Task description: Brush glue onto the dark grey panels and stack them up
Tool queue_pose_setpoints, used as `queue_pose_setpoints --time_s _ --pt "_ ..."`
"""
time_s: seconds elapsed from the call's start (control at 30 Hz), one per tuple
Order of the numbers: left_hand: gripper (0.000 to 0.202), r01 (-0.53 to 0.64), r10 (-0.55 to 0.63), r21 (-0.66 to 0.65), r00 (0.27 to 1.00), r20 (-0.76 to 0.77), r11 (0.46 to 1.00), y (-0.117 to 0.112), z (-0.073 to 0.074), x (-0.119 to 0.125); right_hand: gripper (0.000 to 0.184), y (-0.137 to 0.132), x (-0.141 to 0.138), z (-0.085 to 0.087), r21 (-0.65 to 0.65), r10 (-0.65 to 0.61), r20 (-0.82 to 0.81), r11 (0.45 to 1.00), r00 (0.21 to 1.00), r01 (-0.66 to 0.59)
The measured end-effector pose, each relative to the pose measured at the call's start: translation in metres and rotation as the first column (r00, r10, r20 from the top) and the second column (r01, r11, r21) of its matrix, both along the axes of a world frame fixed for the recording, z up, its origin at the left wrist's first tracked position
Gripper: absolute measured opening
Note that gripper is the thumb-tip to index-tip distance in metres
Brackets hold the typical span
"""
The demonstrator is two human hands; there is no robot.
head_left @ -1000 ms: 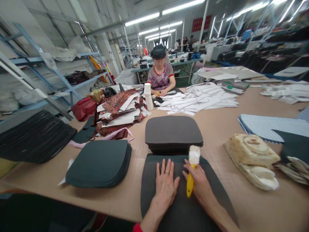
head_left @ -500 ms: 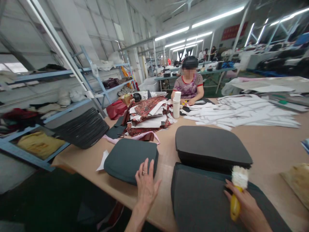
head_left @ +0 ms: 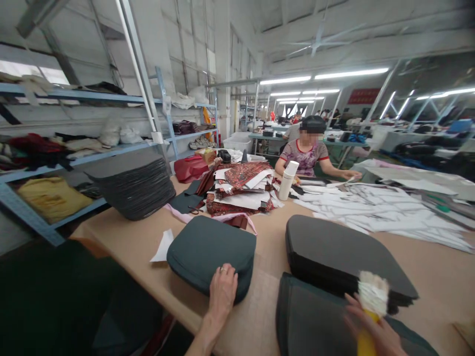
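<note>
My left hand (head_left: 223, 290) lies at the near right edge of a stack of dark green, rounded panels (head_left: 210, 249), its fingers bent and closed over the edge. The fingertips are partly hidden, so how many layers they pinch cannot be told. My right hand (head_left: 384, 331) is closed around the yellow handle of a paint brush (head_left: 374, 295), whose pale, caked bristles point up. Below the brush lies a dark grey panel with green edging (head_left: 319, 316). Behind it stands a thick stack of dark grey panels (head_left: 341, 247).
A tall pile of black sheets (head_left: 135, 188) stands at the table's left end. Patterned red and white pieces (head_left: 241, 190), a white bottle (head_left: 288, 181) and white strips (head_left: 371, 202) lie farther back. A co-worker (head_left: 309, 153) sits across the table (head_left: 126, 247).
My left hand has gone from spread fingers above the green stack to fingers bent over its edge. The brush still rests in my right hand. The view has tilted up and turned left.
</note>
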State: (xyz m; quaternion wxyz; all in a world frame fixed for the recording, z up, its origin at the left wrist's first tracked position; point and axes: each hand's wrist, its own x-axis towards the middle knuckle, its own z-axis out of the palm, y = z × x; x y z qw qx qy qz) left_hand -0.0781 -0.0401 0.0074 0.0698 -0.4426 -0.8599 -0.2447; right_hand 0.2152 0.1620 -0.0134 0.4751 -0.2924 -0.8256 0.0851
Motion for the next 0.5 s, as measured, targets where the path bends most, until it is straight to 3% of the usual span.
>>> queue_pose_setpoints --time_s 0.07,0.17,0.3,0.5 --pt "0.031 -0.017 0.017 0.037 1.0 0.022 0.999 0.002 -0.002 -0.01 0.021 -0.016 -0.04 0.007 0.004 0.05 -0.014 0.999 0.999 -0.05" --pt "0.03 -0.018 0.012 0.11 0.999 0.053 0.994 0.0 0.0 -0.023 0.027 -0.04 -0.101 0.015 -0.153 0.186 -0.038 0.97 0.982 -0.19" --pt "0.019 -0.003 -0.013 0.222 0.998 0.068 0.975 -0.003 0.007 -0.023 0.039 -0.066 -0.173 0.037 -0.528 0.334 0.017 0.803 0.943 -0.275" --pt "0.022 0.131 -0.16 0.334 0.985 0.062 0.934 -0.005 0.012 -0.007 0.055 -0.082 -0.245 0.06 -0.704 0.26 -0.058 0.674 0.964 -0.225"
